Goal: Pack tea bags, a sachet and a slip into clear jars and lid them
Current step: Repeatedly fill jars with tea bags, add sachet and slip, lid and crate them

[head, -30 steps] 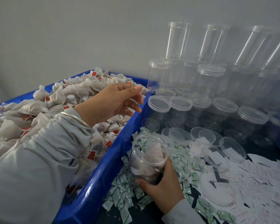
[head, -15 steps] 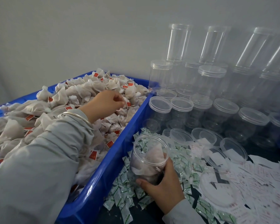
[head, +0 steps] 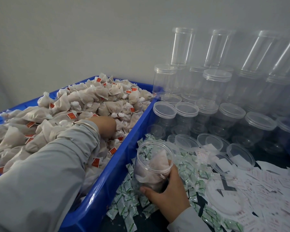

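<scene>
Since the earlier frame your left hand (head: 105,126) has dropped into the tea bags (head: 97,101) in the blue bin (head: 124,158), fingers buried, grip unclear. Your right hand (head: 167,193) grips the part-filled jar (head: 153,163) just beside the bin's right wall, over the sachets (head: 127,198).

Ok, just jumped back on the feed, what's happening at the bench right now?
A person is filling jars with tea bags. The right hand grips an open jar that already has a few tea bags in it, held over the pile of green sachets. The left hand is dug into the tea bags in the blue bin; its fingers are hidden. Paper slips and loose lids lie nearby, untouched.
</scene>
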`<state>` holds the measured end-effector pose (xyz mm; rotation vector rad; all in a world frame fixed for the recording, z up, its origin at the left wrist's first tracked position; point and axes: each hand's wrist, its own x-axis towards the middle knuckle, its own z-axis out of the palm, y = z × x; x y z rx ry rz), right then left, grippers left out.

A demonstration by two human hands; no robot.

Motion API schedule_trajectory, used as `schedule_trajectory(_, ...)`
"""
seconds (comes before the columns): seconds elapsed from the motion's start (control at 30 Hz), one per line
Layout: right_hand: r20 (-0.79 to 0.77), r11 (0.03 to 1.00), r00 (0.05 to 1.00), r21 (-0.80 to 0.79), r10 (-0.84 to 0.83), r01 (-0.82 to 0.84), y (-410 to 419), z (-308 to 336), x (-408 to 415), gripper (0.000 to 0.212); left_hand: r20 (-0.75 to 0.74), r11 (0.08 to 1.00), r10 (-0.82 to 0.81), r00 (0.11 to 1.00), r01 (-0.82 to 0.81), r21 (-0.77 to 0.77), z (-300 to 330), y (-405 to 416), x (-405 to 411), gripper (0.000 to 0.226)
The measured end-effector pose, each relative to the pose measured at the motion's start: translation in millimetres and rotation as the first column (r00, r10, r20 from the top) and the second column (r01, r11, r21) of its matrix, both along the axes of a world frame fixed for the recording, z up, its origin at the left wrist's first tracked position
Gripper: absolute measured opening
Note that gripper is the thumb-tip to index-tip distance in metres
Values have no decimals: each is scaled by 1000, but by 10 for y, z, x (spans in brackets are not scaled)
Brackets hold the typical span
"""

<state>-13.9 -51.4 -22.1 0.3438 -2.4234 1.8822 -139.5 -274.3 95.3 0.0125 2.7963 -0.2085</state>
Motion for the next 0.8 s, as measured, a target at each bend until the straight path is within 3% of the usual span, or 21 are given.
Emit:
schedule_trajectory(0.1, 3, 1000, 1000, -11, 8, -8, 2, 3, -3, 89, -25, 999, -6, 1000, 7, 39, -9, -28, -33, 26)
schedule_trajectory(0.2, 2, 1000, 1000, -22, 15, -15, 3, 26, 7, 87, -142, 993, -7, 990, 24, 117, 9, -39, -52, 21)
schedule_trajectory(0.4, 8, 1000, 1000, -24, 16, -16, 15, 53, 32, 87, -356, 861, 174, 918, 33, 508, 135, 2, -76, 26)
schedule_trajectory(0.47, 15, 999, 1000, -33, 22, -22, 198, 120, 110, 86, -319, 718, 299, 899, 8, 696, 257, 191, 1, 29)
schedule_trajectory(0.53, 11, 999, 1000, -30, 23, -23, 227, 105, 127, 87, -115, 366, 373, 921, -32, 930, 351, 233, 79, 23)
schedule_trajectory(0.6, 24, 999, 999, -32, 25, -24, 233, 112, 120, 88, 21, 85, 243, 970, -43, 995, 396, 232, 133, 29)
schedule_trajectory(0.67, 18, 999, 1000, -25, 25, -25, 242, 110, 120, 88, 54, -43, 103, 993, -50, 998, 418, 234, 169, 29)
schedule_trajectory(0.8, 19, 999, 999, -42, 28, -28, 256, 111, 115, 86, 71, -203, -107, 992, -92, 975, 459, 269, 222, 18)
